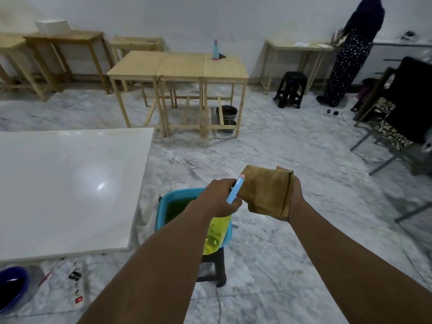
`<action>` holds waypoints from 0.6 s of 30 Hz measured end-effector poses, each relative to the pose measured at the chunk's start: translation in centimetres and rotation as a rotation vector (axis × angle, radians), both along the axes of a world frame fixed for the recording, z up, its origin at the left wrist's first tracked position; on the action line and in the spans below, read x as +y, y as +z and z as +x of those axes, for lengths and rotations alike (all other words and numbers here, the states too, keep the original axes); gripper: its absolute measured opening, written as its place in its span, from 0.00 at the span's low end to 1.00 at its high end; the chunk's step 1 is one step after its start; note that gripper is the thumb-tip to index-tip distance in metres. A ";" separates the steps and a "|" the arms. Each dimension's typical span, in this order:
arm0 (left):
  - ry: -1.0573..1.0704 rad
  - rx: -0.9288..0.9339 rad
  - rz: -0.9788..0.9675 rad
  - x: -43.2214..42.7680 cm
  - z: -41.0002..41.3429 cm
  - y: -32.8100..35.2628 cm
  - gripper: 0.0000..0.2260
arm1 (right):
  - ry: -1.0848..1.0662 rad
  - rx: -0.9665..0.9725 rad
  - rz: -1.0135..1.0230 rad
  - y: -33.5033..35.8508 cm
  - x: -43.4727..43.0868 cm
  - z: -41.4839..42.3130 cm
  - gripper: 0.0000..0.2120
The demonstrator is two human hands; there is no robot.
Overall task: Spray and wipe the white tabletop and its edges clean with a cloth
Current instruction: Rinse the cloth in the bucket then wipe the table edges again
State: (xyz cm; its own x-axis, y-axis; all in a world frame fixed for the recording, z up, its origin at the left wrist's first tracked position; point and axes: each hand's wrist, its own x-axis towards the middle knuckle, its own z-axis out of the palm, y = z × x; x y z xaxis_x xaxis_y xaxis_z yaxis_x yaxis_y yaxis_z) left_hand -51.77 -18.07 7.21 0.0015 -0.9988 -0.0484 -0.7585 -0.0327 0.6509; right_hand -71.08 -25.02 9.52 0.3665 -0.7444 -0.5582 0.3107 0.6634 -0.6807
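Two bare forearms, no sleeves, bare hands (219, 199)

- One white tabletop (67, 190)
- One brown cloth (268, 190)
- One spray bottle (216, 232)
- Two hands
- One blue basin (163, 206)
- Two black stools
- One power strip (78, 286)

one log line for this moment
left hand: holds spray bottle | right hand: holds cloth | nozzle at cloth | tabletop: untouched

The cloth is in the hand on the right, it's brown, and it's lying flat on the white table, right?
Not quite. The head view shows the brown cloth in the right hand, but held up in the air above the floor, away from the white table.
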 end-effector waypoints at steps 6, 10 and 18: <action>0.030 0.004 0.097 -9.0 -2.5 -0.2 0.06 | -0.004 0.009 0.023 -0.3 -9.0 -3.4 0.34; 0.074 -0.014 0.140 -15.9 -2.1 -2.0 0.03 | 0.030 0.048 0.060 -1.7 -16.3 -3.8 0.32; 0.161 0.045 0.132 -30.9 -2.1 -1.9 0.07 | 0.145 0.058 0.060 -1.1 -33.1 -2.4 0.31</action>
